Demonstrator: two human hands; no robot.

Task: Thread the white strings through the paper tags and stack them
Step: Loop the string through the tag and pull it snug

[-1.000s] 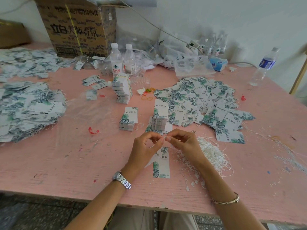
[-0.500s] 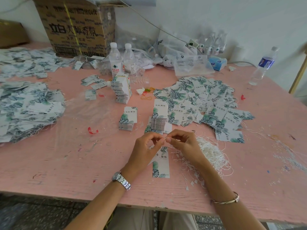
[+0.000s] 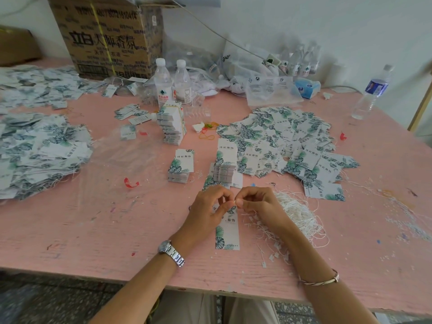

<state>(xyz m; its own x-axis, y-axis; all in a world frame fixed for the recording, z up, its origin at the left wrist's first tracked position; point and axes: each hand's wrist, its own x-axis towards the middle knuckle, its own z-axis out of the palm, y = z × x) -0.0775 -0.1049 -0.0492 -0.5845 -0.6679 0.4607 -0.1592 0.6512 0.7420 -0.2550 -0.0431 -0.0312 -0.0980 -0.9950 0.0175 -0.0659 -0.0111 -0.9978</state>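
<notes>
Your left hand pinches the top of a leaf-printed paper tag above the pink tabletop. Your right hand pinches a white string against it, with the string pile just to the right.

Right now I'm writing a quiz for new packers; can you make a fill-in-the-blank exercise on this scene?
The left hand and right hand meet at the top of one paper tag above the ____ table. The heap of white strings lies beside the ____ hand. The wristwatch sits on the ____ wrist.
Missing: pink; right; left.
</notes>
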